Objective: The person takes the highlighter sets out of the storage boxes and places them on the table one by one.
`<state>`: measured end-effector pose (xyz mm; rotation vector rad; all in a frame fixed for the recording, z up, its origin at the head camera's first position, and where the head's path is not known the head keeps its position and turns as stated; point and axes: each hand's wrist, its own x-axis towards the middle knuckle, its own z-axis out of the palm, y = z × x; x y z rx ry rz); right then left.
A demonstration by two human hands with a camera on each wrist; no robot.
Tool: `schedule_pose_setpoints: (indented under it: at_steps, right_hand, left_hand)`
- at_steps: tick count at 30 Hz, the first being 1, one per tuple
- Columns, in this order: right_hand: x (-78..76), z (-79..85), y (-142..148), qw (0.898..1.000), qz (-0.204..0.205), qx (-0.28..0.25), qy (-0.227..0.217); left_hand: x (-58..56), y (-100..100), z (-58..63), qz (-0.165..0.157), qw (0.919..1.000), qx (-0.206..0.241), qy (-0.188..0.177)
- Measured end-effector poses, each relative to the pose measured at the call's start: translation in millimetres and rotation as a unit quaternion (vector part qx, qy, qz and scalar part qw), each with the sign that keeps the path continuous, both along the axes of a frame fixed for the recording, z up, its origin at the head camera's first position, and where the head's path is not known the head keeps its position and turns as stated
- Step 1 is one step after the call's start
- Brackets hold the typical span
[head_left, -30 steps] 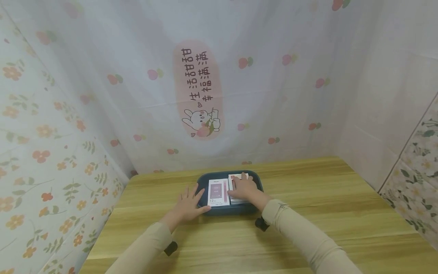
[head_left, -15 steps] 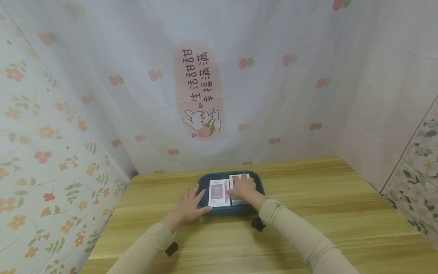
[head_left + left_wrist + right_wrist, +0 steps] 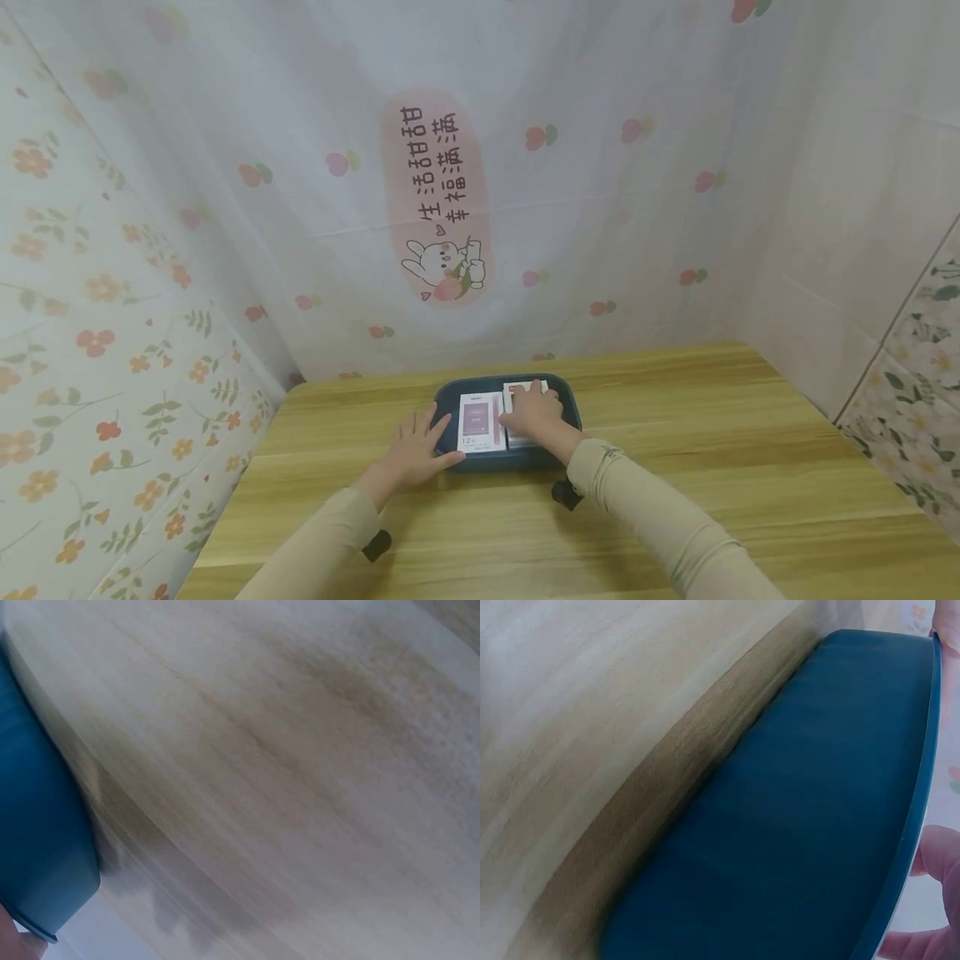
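A dark teal plastic bin (image 3: 495,463) stands on the wooden table with two white boxes inside, side by side. The left box (image 3: 476,421) has a purple panel and faces up. My right hand (image 3: 536,412) lies over the right box (image 3: 516,388), which bears a small red mark; thumb at its left edge, fingers bent over its far part, gripping it. Most of that box is hidden beneath the hand. My left hand (image 3: 411,454), fingers spread, rests at the bin's left rim. In the right wrist view, fingertips (image 3: 939,851) show past the bin's rim.
The wooden table (image 3: 675,433) extends around the bin, with a patterned curtain (image 3: 570,208) behind it. Floral cloth (image 3: 97,333) hangs along the left side. Dark devices sit at both wrists, such as the left one (image 3: 377,546).
My right forearm has shifted slightly left, with the hand still over the right box. My left hand stays at the bin's rim. The boxes and bin look nearly unchanged.
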<state>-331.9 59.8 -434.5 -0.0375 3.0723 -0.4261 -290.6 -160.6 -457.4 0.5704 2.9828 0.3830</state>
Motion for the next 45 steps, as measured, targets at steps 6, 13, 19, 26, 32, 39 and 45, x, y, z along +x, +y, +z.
schedule_pose_setpoints:
  at_steps: [6,13,19,26,32,39,45]
  right_hand:
    - [2.7,1.5,-0.6,1.000,-0.006,0.003,0.007]
    - [3.9,-0.3,-1.6,1.000,-0.011,-0.011,0.000]
    - [4.9,-1.8,0.9,1.000,0.001,-0.015,0.003]
    - [3.0,-5.1,2.9,1.000,0.014,0.003,0.011]
    - [1.8,-5.1,1.4,1.000,0.004,0.000,0.013]
    - [1.3,-1.0,1.9,1.000,-0.001,-0.013,0.026]
    - [3.5,11.3,5.0,0.999,0.013,-0.002,0.048]
  left_hand:
    - [0.3,1.3,0.1,0.001,1.0000,0.004,-0.003]
    - [-0.2,0.4,-1.6,0.006,1.0000,0.004,-0.005]
    - [-0.1,0.2,-1.7,0.006,1.0000,0.004,-0.001]
    - [0.1,1.2,-0.9,0.006,1.0000,0.001,0.002]
    - [-0.3,1.1,-1.2,0.006,1.0000,0.001,0.005]
    - [-0.5,0.7,-1.6,0.003,1.0000,0.003,0.006]
    - [-2.0,0.4,-3.7,0.006,0.9999,0.004,0.008]
